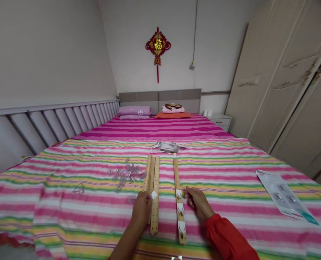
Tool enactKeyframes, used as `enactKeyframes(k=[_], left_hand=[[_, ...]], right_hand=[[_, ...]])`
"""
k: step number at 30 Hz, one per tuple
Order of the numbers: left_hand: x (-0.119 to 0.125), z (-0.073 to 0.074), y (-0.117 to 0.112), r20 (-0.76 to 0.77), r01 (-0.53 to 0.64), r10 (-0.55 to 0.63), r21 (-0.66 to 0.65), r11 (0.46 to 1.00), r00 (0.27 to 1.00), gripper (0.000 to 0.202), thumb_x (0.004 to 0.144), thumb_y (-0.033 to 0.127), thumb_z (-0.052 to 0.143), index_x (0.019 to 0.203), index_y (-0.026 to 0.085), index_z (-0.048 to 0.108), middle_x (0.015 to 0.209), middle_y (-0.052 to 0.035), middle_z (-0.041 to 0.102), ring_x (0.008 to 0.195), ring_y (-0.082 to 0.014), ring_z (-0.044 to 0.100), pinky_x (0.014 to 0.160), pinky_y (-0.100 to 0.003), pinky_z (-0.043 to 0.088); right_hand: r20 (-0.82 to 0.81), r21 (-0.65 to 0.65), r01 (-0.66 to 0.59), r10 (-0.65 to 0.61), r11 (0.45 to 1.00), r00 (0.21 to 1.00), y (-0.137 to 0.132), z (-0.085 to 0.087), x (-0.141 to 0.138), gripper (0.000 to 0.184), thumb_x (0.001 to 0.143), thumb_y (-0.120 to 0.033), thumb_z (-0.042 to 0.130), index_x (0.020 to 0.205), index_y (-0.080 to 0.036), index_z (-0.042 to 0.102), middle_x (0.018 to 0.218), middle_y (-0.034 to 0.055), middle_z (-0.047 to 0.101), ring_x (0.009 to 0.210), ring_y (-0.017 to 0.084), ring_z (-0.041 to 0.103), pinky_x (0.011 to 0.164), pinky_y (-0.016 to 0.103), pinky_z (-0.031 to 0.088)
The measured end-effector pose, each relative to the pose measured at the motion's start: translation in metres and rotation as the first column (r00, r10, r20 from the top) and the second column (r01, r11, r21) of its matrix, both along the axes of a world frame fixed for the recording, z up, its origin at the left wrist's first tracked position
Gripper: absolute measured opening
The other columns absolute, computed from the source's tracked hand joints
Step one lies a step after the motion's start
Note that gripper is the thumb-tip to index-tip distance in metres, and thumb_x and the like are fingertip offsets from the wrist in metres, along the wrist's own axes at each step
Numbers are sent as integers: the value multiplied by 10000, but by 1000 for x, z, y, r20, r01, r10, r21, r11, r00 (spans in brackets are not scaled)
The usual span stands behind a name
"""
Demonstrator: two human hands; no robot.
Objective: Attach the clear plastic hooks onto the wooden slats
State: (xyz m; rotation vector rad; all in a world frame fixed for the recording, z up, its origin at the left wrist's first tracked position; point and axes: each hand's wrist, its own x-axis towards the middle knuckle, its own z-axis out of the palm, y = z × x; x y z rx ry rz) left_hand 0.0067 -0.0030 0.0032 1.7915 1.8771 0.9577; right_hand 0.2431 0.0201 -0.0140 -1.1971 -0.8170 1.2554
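My left hand [142,209] is closed, its fingertips pinching a small white hook [154,195] over a perforated wooden strip [155,213]. That strip lies lengthwise beside other wooden strips [149,173], partly under my hand. To the right rests a separate wooden strip [176,173]. It carries several white hooks [180,208] with metal parts in a row along its near half. My right hand [200,202] is just right of this strip, fingers curled together; whatever is between them, if anything, is too small to make out.
Loose clear plastic pieces [130,171] lie left of the strips, with a thin clear scrap [78,189] farther left. A clear plastic package [167,146] sits beyond the strips. At the right is a blister pack [283,195]. Everything rests on a striped bedspread [95,216].
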Motion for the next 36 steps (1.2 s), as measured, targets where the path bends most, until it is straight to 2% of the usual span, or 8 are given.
enactKeyframes(k=[4,10,14,18,22,27,32,36], left_hand=[[-3,6,5,92,38,-36,-18,999,995,106,750,153,472,655,194,497,676,3,546,659,-148,535,615,-241,394],[2,40,1,384,233,-196,-49,971,902,107,703,284,549,699,180,576,675,1,613,671,-156,574,618,-242,420],[15,63,-3,459,383,-325,-37,923,827,137,705,303,577,735,174,610,704,-7,631,703,-152,587,656,-243,433],[27,73,-4,479,456,-383,-41,889,790,122,700,274,583,747,168,622,682,-7,626,681,-148,583,641,-240,430],[41,73,-2,501,503,-420,-37,863,757,126,694,254,601,759,150,633,666,-8,611,660,-139,570,627,-238,421],[61,62,5,596,525,-407,-29,851,692,143,651,247,655,749,145,639,696,-25,645,673,-147,583,651,-256,438],[70,50,17,716,451,-258,-88,888,649,375,585,322,740,898,137,649,860,-75,680,785,-184,618,728,-299,470],[76,41,30,725,417,-165,-183,890,669,364,596,362,732,861,124,657,761,-52,670,712,-163,613,647,-267,464]], right_hand=[[45,25,-23,22,999,999,-6,11,8,383,634,-501,681,535,-180,498,435,-45,533,262,35,348,299,190,182],[114,61,-152,144,987,983,-15,30,1,319,604,-429,735,544,-163,568,440,-36,556,289,53,389,321,200,234],[145,99,-297,282,950,949,-24,40,-16,334,631,-484,710,614,-165,610,466,-44,549,322,61,407,342,205,268],[94,113,-335,325,935,941,-33,42,-25,353,641,-499,710,683,-152,664,425,-60,495,351,63,406,371,202,270],[62,99,-333,328,938,943,-38,41,-22,340,597,-460,766,675,-138,692,430,-46,525,373,59,424,391,198,277],[2,47,-323,323,945,946,-39,34,-14,332,533,-435,810,621,-145,672,404,-32,568,363,74,468,398,197,318],[-69,29,-276,278,961,958,-33,28,-7,260,576,-358,796,667,-137,691,423,-13,604,371,72,481,416,194,345],[-100,16,-155,156,988,983,-16,27,-2,220,555,-312,785,636,-130,691,438,-9,605,382,67,473,407,193,347]])
